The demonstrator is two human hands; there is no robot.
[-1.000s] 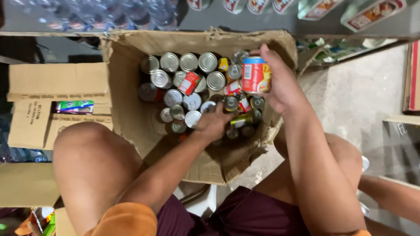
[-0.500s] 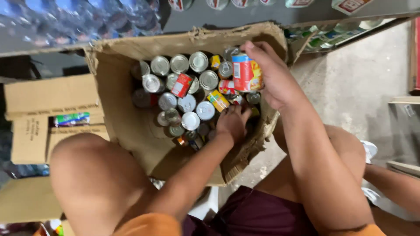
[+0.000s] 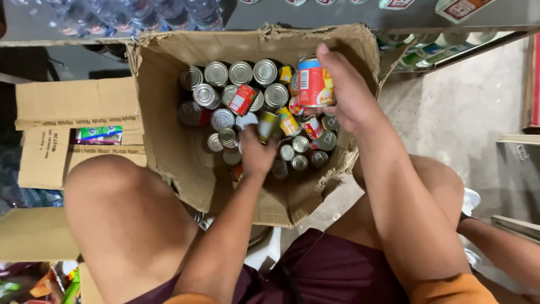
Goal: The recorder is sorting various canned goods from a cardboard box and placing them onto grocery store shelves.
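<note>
Raised slightly since before, right hand grips a red-labelled can above the cardboard box, while left hand closes on a yellow-labelled can inside; many cans remain unremoved.

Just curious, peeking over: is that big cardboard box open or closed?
Open. The cardboard box has its flaps spread outward, and the cans inside show their round tops. The left hand reaches among them.

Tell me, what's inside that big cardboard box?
The cardboard box holds many small tin cans, some upright, some tipped. The left hand reaches among them; the right hand holds a red-labelled can. Anything beneath the top cans is hidden.
</note>
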